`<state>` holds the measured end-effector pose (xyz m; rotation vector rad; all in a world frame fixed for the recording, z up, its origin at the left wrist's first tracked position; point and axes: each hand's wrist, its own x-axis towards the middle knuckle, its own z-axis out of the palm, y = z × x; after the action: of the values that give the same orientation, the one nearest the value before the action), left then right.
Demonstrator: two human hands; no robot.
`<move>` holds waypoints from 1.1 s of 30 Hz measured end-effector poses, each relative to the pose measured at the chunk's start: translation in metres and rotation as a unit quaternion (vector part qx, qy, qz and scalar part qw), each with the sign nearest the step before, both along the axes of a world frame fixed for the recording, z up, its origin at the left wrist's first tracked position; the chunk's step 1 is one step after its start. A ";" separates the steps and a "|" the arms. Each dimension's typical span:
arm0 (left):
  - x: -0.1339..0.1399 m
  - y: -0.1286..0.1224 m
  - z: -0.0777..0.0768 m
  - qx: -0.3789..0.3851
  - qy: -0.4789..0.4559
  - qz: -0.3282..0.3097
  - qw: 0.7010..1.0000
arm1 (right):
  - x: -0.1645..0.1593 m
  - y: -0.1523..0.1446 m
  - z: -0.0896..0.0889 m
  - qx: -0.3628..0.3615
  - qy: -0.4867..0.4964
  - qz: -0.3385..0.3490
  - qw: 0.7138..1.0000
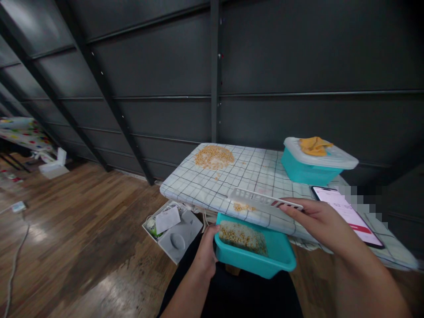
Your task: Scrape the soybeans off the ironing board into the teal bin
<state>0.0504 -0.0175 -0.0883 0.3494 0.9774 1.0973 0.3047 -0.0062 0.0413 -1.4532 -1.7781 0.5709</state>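
Observation:
My left hand (208, 249) is closed on the left end of an open turquoise plastic bin (255, 263), held over my lap just below the table edge. Yellow kernels mixed with finer white grains (241, 238) lie in the bin. My right hand (313, 216) grips one end of a thin white slotted plastic piece (255, 196), whose exact kind I cannot make out. It sits low over the table's near edge, beside a small scatter of yellow kernels (243, 206). Farther back on the checked cloth (255, 170) is a larger heap of yellow kernels and white grains (214, 157).
At the right stands a turquoise box (306, 170) with a whitish lid and an orange cloth (315, 145) on top. A lit phone (344, 212) lies near my right forearm. A white carton (179, 232) with items sits below the table's left side. A dark panelled wall (165, 66) rises behind.

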 end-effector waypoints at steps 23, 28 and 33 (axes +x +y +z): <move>-0.001 -0.004 0.012 -0.016 -0.031 -0.018 0.999 | 0.011 -0.028 -0.002 0.024 -0.042 0.012 0.999; -0.002 -0.003 0.007 -0.019 -0.026 -0.020 0.999 | 0.009 -0.037 0.011 0.027 -0.054 0.010 0.998; -0.002 -0.003 0.005 -0.009 -0.024 -0.020 0.999 | 0.009 -0.045 0.015 0.027 -0.061 0.029 0.997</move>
<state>0.0481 -0.0209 -0.0832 0.3251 0.9330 1.0567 0.3132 -0.0511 0.0565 -1.4295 -1.9213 0.4702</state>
